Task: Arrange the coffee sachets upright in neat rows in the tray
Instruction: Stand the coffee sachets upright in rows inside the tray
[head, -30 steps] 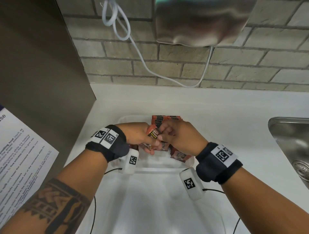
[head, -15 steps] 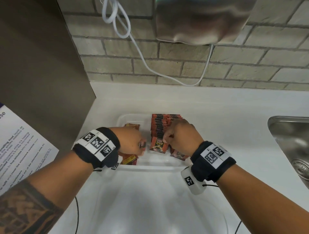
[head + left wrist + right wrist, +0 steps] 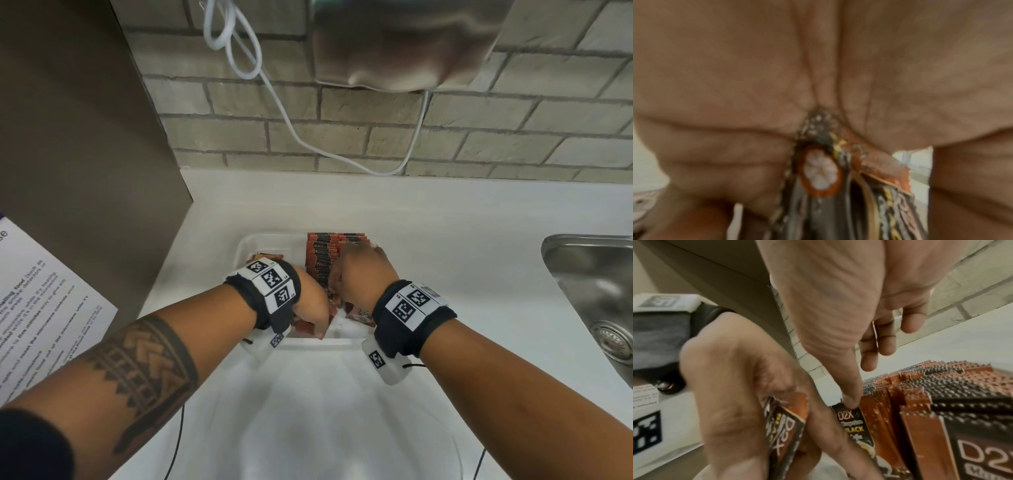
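A clear plastic tray (image 3: 270, 238) sits on the white counter. A row of red-and-black coffee sachets (image 3: 322, 255) stands upright along its right half, seen close in the right wrist view as the sachet row (image 3: 920, 386). My left hand (image 3: 310, 306) is at the tray's front and grips a few sachets (image 3: 786, 426), which also show between its fingers as a pinched bundle (image 3: 822, 170). My right hand (image 3: 358, 270) hovers over the row; its thumb (image 3: 851, 400) presses the top edge of the front sachet (image 3: 854, 421), and the other fingers hang curled above, holding nothing.
Loose sachets lie flat at the tray's front right (image 3: 361, 313) and back left (image 3: 265, 256). A steel sink (image 3: 596, 291) is at the right and a brown panel (image 3: 85, 137) with a printed notice (image 3: 41, 308) at the left. A white cable (image 3: 291, 130) hangs on the brick wall.
One second ago both hands held one sachet together. The right hand then set it at the front of the row and now presses it. The left hand dropped to the tray's front and gripped loose sachets.
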Tool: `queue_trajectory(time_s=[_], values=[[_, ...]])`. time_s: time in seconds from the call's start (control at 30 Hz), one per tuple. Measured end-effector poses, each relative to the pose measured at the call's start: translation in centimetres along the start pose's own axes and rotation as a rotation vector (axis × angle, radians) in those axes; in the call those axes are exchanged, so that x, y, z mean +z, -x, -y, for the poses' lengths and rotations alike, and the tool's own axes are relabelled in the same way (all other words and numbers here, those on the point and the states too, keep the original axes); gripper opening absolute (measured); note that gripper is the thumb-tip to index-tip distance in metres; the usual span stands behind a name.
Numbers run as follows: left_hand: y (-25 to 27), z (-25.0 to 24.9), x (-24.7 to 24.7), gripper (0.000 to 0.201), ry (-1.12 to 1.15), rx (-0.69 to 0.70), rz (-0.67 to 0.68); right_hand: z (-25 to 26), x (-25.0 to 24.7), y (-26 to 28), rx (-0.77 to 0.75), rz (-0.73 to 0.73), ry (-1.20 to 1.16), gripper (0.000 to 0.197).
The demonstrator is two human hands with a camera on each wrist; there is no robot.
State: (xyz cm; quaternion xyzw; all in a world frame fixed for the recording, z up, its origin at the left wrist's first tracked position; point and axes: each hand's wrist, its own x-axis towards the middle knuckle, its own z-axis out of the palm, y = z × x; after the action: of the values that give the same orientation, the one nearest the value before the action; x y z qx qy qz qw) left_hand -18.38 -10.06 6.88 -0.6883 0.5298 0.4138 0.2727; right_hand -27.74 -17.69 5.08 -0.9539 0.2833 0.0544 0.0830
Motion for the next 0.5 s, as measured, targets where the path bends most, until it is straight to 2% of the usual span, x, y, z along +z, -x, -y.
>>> queue_trajectory(time_s=[0.1, 0.13, 0.2, 0.23, 0.37, 0.5], values=[[-0.8, 0.2, -0.2, 0.061, 0.044, -0.022, 0.012, 0.1, 0.0, 0.0, -0.004, -0.013, 0.01, 0.017], [-0.8, 0.2, -0.3, 0.051, 0.074, -0.024, 0.025, 0.1, 0.0, 0.0, -0.001, -0.019, 0.011, 0.018], [-0.9, 0.1, -0.5, 0.019, 0.116, -0.026, 0.049, 0.0, 0.1, 0.1, 0.007, -0.024, 0.002, 0.021], [-0.8, 0.0, -0.5, 0.013, 0.117, -0.028, 0.049, 0.1, 0.2, 0.1, 0.006, -0.026, 0.005, 0.02], [-1.1, -0.1, -0.5, 0.027, 0.135, -0.02, 0.046, 0.0, 0.4, -0.1, -0.001, -0.026, 0.022, 0.02], [-1.3, -0.1, -0.5, 0.022, 0.152, -0.025, 0.037, -0.2, 0.6, -0.4, -0.008, -0.033, 0.037, 0.02]])
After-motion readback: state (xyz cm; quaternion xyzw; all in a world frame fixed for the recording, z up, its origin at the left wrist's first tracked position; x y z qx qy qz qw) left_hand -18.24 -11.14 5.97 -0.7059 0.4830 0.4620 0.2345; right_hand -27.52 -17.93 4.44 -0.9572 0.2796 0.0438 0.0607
